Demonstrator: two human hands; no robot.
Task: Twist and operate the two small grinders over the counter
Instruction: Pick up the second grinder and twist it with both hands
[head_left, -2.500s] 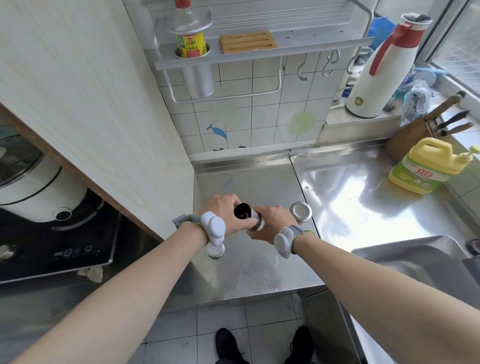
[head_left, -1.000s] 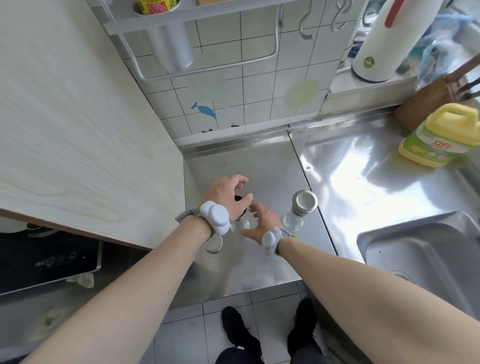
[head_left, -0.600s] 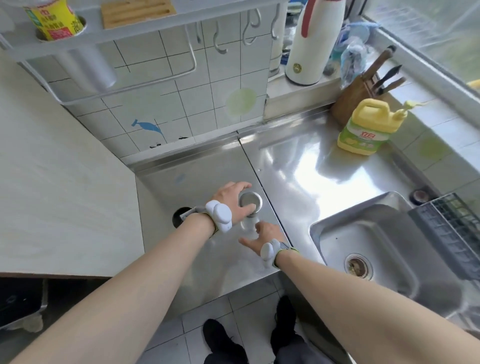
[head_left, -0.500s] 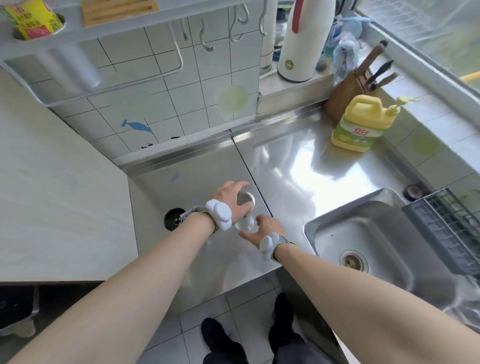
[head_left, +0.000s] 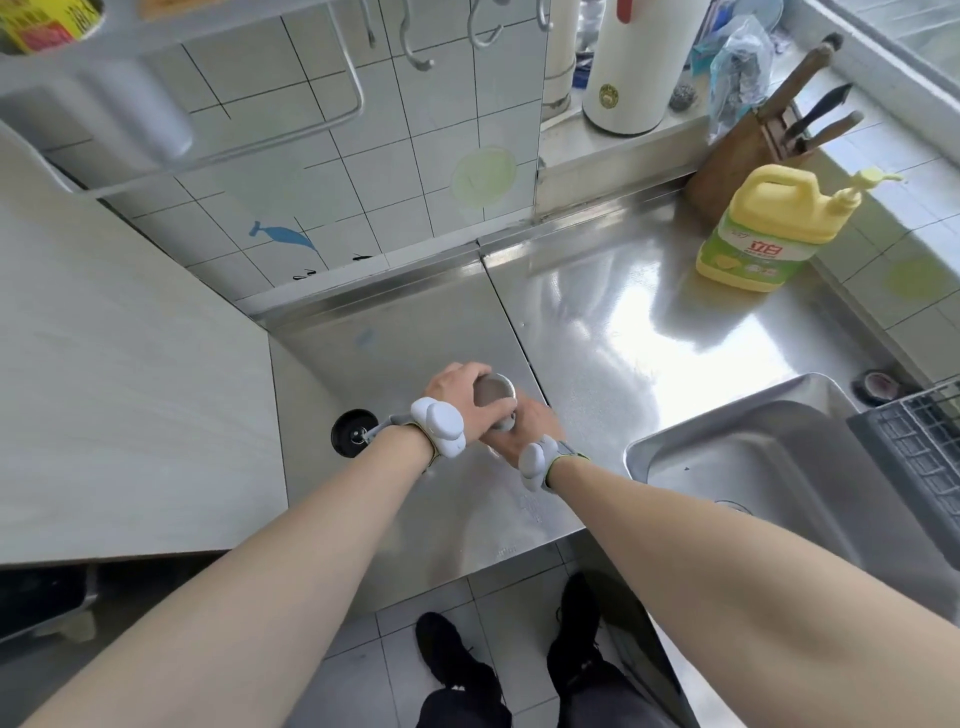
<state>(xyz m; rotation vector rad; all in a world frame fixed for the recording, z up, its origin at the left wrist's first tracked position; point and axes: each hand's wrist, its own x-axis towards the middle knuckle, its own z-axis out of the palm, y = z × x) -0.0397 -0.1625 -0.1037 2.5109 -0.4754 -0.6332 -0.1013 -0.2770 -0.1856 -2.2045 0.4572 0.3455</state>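
Note:
A small grinder with a silver metal cap is held over the steel counter near its front. My left hand wraps the cap from the left. My right hand grips the grinder's lower body from below, hiding most of it. The black-capped grinder stands alone on the counter to the left, beside my left wrist, and neither hand touches it.
A sink lies to the right, with a dish rack at its far edge. A yellow detergent bottle, knife block and white thermos stand at the back. A pale wooden panel walls the left.
I set down the black-capped grinder at the left. Both hands then moved to the silver-capped grinder and closed on it; half a second ago my right hand was still open.

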